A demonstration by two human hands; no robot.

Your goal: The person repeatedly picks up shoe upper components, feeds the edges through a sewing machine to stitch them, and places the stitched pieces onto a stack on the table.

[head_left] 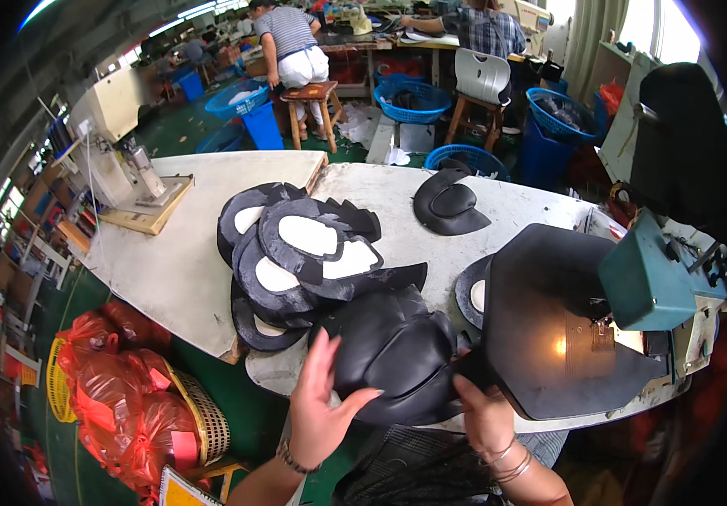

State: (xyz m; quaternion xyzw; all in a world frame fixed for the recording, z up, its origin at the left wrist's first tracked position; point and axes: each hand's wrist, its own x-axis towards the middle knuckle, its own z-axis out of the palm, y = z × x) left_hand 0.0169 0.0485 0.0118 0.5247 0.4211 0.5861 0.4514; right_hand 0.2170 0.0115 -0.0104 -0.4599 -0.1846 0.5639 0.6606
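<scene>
A pile of black, smooth, curved padded pieces (393,354) lies in front of me at the table's near edge. My left hand (320,413) is at the pile's left side, fingers stretched and thumb apart, holding nothing. At the right side, my right hand (488,417) has its thumb on the dark edge of a black padded piece, its other fingers mostly hidden. Beyond lie several more pieces, heaped with their dark fuzzy undersides and white patches (309,238) up. One black curved piece (448,202) lies apart at the far side.
To the right stands a teal sewing machine (650,274) with a lit black work plate (549,337); another fuzzy-backed piece (471,295) sticks out beside it. A second machine (131,173) is far left. Red plastic bags (131,388) fill a basket at lower left. Two people sit beyond blue baskets (414,103).
</scene>
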